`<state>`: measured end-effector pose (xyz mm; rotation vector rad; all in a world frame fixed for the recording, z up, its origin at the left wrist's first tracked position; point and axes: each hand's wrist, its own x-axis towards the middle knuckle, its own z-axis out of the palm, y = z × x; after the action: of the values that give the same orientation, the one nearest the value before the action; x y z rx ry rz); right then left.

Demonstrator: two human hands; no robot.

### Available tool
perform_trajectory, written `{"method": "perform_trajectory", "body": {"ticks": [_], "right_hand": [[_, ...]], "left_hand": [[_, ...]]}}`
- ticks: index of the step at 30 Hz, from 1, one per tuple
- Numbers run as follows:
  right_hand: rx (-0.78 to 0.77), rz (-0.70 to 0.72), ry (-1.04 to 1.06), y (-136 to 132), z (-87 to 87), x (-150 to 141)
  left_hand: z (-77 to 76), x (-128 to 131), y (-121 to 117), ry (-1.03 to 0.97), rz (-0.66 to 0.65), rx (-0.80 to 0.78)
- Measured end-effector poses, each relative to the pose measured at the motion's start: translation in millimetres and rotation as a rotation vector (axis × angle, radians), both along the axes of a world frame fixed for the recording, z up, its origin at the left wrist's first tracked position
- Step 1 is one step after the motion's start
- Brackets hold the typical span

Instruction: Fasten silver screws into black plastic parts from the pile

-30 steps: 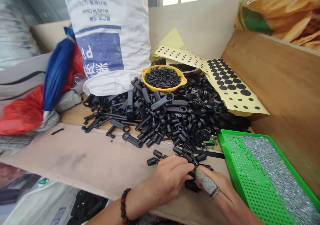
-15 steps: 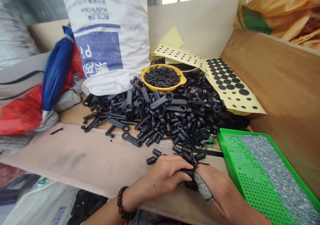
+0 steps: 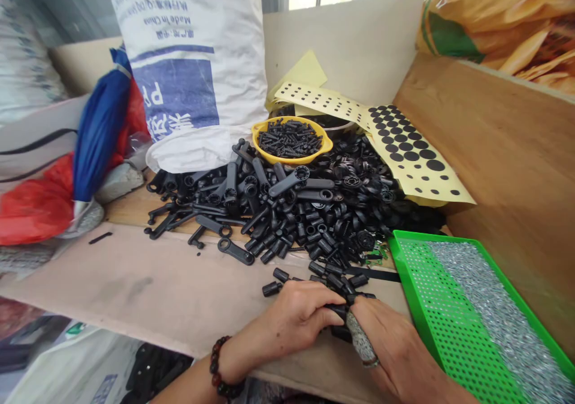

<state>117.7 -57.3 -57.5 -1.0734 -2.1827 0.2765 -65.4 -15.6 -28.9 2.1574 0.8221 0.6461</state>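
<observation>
My left hand pinches a small black plastic part between thumb and fingers, near the front edge of the table. Close against it, my right hand is closed around the other end of that part, mostly hidden by the fingers. A speckled grey wrap covers one finger of my right hand. Just beyond both hands lie several loose black cylindrical pieces. Behind these, a big heap of black plastic parts includes flat crank-like arms with ringed ends.
A green perforated tray holding many small silvery metal pieces stands at right. A yellow basket of black screw-like parts sits behind the heap. Yellow sticker sheets, a white sack and a blue umbrella are further back.
My right hand has turned and its fingers have come over the black part. My left hand has shifted its pinch slightly, now with the thumb showing. The heap is unchanged.
</observation>
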Motion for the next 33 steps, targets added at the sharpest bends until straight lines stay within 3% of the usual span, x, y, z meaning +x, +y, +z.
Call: {"method": "perform_trajectory", "body": {"ticks": [6, 12, 17, 23, 26, 30, 33], "right_hand": [[-0.28, 0.066, 0.195, 0, 3.8, 0], [-0.687, -0.022, 0.411, -3, -6.4, -4], [-0.756, -0.063, 0.438, -3, -18.1, -5], [-0.632, -0.04, 0.425, 0, 0.1, -4], [-0.368, 0.005, 0.313, 2, 11.6, -3], [-0.003, 0.018, 0.12, 3, 12.9, 0], [0.048, 0.036, 0.089, 3, 10.6, 0]], "left_hand": [[-2.6, 0, -2, -0.039, 0.03, 0.233], [-14.1, -1, -6, -0.035, 0.028, 0.41], [-13.2, -2, -7, -0.016, 0.027, 0.434], [1.4, -3, -8, -0.143, 0.057, 0.092], [4.5, -3, -7, -0.18, 0.103, -0.075], [3.4, -2, -7, -0.251, 0.158, -0.382], [-1.0, 0, -8, -0.332, 0.197, -0.664]]}}
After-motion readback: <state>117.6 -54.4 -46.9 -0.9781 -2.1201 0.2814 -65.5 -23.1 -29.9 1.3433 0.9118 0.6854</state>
